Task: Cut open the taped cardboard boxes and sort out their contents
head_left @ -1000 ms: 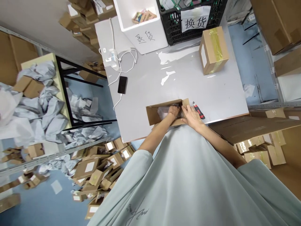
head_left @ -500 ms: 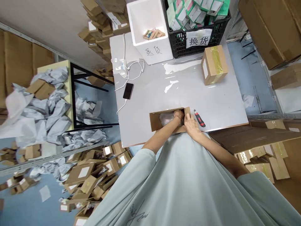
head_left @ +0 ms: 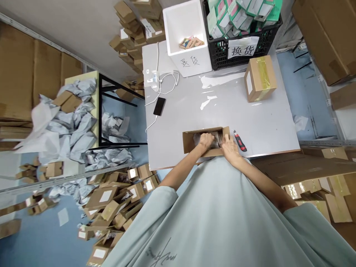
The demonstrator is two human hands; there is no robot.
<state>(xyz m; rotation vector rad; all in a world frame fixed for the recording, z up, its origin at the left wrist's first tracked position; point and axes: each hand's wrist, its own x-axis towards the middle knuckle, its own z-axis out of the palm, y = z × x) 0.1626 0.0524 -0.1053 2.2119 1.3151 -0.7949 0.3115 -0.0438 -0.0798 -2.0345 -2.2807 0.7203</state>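
Two grips meet at one open carton (head_left: 188,144), which sits at the near edge of the table (head_left: 186,111) directly beneath them. The left grip (head_left: 206,140) reaches down inside, fingers curled, beside clear plastic wrapping (head_left: 197,138); whether it has closed on that wrapping I cannot tell. The right grip (head_left: 230,146) is at the carton's right end, fingers bent against the cardboard there (pinching or merely pressing, the view does not show which). Just right of the right grip lies a red and black utility knife (head_left: 240,141). Well beyond that grip, slightly to its right, stands a taped box (head_left: 260,79), and farther out still a black crate (head_left: 218,55) heaped with green and white packets (head_left: 232,16). Ahead of the left grip, well apart and a little leftward, is a white bin (head_left: 204,66); farther left and nearer lies a dark phone (head_left: 159,106) with a white cable attached.
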